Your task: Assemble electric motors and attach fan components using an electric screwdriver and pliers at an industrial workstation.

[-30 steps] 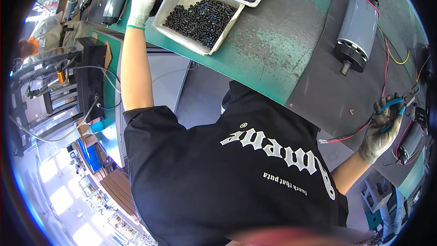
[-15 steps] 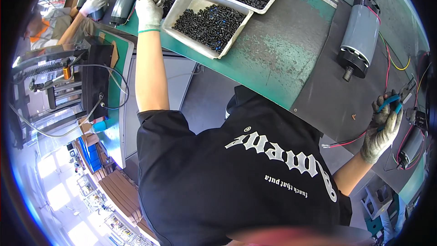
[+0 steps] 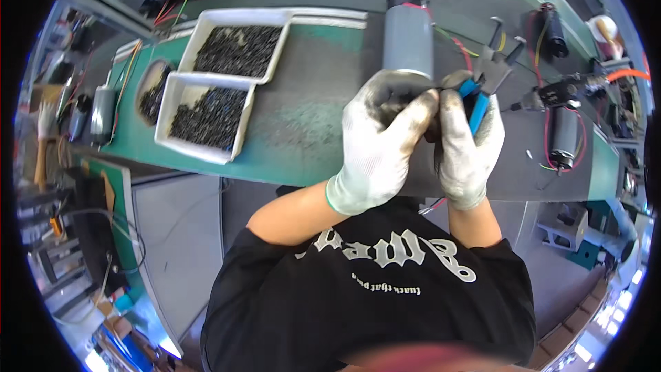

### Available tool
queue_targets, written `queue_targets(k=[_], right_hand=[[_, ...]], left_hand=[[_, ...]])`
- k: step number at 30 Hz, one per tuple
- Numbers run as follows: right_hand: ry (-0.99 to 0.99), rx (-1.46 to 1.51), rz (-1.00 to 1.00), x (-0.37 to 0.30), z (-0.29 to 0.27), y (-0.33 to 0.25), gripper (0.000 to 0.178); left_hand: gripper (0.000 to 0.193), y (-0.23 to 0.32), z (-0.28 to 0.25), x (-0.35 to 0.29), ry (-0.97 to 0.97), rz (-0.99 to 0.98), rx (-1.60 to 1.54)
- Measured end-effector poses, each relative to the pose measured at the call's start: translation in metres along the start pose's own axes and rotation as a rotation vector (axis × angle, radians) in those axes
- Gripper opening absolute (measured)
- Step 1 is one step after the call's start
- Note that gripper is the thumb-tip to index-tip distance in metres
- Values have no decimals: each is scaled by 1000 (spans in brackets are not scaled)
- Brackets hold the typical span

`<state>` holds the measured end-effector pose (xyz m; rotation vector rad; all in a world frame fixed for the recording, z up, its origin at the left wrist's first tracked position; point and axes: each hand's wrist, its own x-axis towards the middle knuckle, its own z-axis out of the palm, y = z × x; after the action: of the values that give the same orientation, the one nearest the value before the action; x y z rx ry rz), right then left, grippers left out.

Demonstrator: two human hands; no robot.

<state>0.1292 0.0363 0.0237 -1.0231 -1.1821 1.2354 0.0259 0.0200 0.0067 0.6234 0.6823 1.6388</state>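
Under your hands lies the green and dark tabletop (image 3: 303,114), and it carries everything in front of you. To your left stand two white trays, the far tray (image 3: 277,52) directly behind the near tray (image 3: 196,152). The big grey motor (image 3: 407,41) is just beyond your left hand (image 3: 375,141), which wears a white glove stained dark at the fingers. Its grip is narrow, with thumb and fingers drawn together near the right fingertips; I cannot tell if something small is pinched there. Your right hand (image 3: 465,151), gloved too, has its grip closed around the blue handles of the pliers (image 3: 490,74); their metal jaws stand apart and point away from you. To the right of this hand is a dark power tool (image 3: 561,93) with an orange hose. A bowl (image 3: 149,84) sits left of the trays. Small black parts (image 3: 206,120) fill much of both trays.
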Motion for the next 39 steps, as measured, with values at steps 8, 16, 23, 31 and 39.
queue_targets(k=[8, 16, 23, 31, 39], right_hand=[[-423, -661, -4, 30, -53, -45, 22], [-275, -1008, -675, 35, -74, -23, 44], [-138, -1231, -934, 31, -63, -23, 49], [-129, -1281, -920, 31, -60, -22, 48], [-94, -864, -346, 141, -81, 11, 17]], left_hand=[[9, 10, -7, 18, -271, -109, 532], [16, 20, -13, 37, -101, -198, 124], [18, 15, -19, 30, -89, -136, 163], [16, 8, -20, 29, -85, -43, 212], [43, 10, -1, 142, -57, 473, 1268]])
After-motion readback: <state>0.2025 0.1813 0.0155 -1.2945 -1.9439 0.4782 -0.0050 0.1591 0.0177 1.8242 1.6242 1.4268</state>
